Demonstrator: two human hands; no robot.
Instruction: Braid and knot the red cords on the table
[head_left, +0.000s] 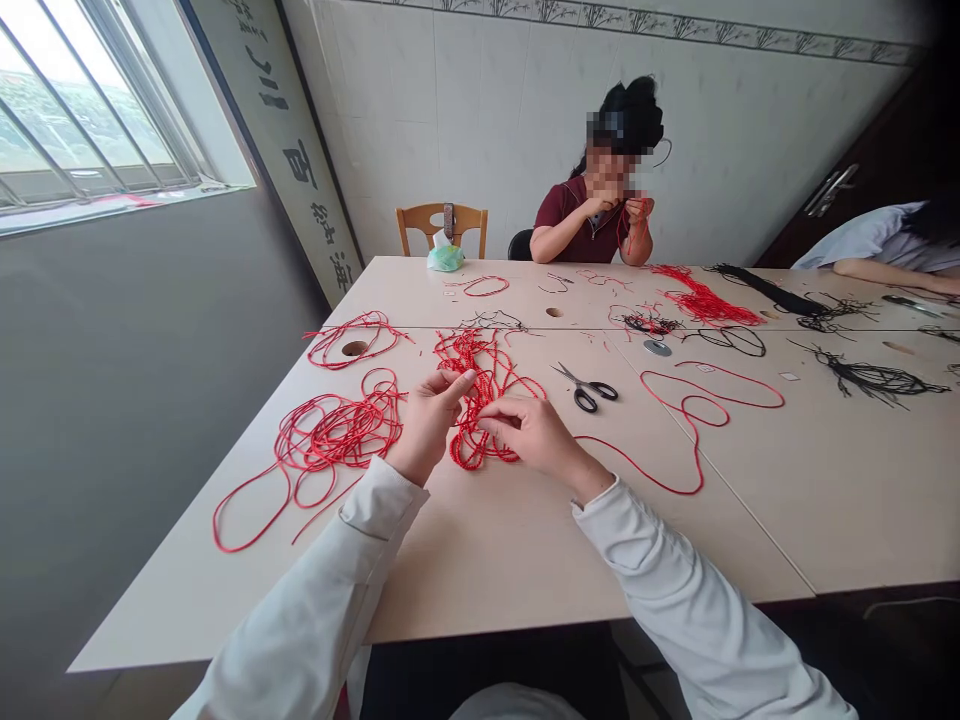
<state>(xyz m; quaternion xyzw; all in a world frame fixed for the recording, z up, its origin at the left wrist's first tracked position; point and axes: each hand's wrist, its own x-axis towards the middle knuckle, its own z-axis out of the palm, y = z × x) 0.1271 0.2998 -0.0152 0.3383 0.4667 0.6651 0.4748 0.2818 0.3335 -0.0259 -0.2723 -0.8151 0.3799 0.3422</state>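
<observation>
My left hand (431,425) is closed, thumb against the bent fingers, pinching what looks like red cord. Close by on its right, my right hand (531,437) has thumb and fingertips pressed together, also on red cord; the exact spot blends into the red behind. Beyond and beneath both hands lies a bundle of knotted red cords (469,350). A loose tangle of smooth red cord (330,440) rests left of my left hand. From beside my right wrist, a single red cord (664,487) winds away over the table. Black-handled scissors (589,390) lie partly open beyond my right hand.
Across the table (525,590), a person (581,220) works red cord with both hands. Another person's arm (892,272) rests at far right. Black cord bundles (877,378), a red strand bundle (705,300), a grey disc (658,348) and a tissue pack (445,258) lie about.
</observation>
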